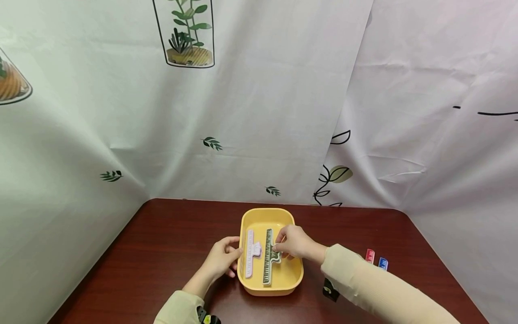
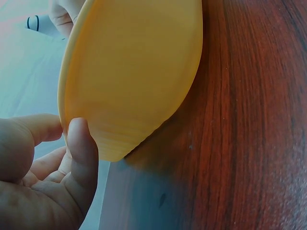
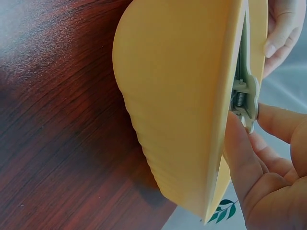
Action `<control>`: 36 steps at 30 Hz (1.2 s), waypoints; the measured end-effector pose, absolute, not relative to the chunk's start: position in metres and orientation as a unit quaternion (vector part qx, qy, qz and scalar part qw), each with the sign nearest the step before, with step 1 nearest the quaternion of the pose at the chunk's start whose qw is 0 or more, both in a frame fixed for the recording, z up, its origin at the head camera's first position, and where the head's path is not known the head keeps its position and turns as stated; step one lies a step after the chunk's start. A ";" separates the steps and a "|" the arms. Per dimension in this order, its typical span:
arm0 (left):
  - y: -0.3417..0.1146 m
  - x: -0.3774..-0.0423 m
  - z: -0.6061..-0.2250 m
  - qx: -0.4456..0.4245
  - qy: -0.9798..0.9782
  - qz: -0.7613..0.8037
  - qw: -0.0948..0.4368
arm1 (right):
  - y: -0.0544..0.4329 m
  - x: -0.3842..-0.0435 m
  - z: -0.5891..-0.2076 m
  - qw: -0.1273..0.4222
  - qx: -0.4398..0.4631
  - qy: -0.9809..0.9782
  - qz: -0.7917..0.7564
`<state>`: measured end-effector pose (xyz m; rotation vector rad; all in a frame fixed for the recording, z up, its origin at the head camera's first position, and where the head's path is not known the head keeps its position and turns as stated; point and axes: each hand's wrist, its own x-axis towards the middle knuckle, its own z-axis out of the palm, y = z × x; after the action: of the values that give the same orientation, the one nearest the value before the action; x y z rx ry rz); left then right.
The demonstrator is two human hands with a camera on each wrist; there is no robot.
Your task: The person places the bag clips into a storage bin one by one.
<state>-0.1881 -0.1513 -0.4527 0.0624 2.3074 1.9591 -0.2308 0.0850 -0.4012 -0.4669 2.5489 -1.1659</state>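
A yellow plastic tray [image 1: 279, 281] stands on the table, with two long clips patterned like piano keys inside it. At the tray's left side, my left hand [image 1: 220, 258] pinches the rim; in the left wrist view the thumb [image 2: 81, 153] lies along the outer wall. My right hand [image 1: 297, 243] reaches over the right rim and pinches the handle of the dark green clip [image 1: 267, 261]. The right wrist view shows that clip's spring and pale handle [image 3: 253, 100] between thumb and finger. To its left lies the pale pink clip [image 1: 249, 258], untouched.
A red clip [image 1: 370, 255] and a blue clip [image 1: 383, 263] lie on the dark red wooden table [image 1: 182, 225], partly hidden behind the right sleeve [image 1: 352, 274]. White printed cloth [image 1: 263, 112] hangs behind the table and along its sides.
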 end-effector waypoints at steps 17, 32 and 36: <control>-0.151 -0.186 -0.453 0.017 0.762 0.645 0.055 | 0.077 -0.231 -0.403 0.142 -0.168 0.895 -0.388; -0.151 -0.187 -0.453 0.024 0.759 0.648 0.058 | 0.072 -0.233 -0.408 0.148 -0.175 0.900 -0.371; -0.152 -0.188 -0.452 0.025 0.759 0.649 0.057 | 0.070 -0.233 -0.408 0.149 -0.173 0.902 -0.366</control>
<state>-0.1877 -0.1516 -0.4524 0.0743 2.2997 1.9667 -0.2335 0.0699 -0.4077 -0.4979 2.5936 -1.0524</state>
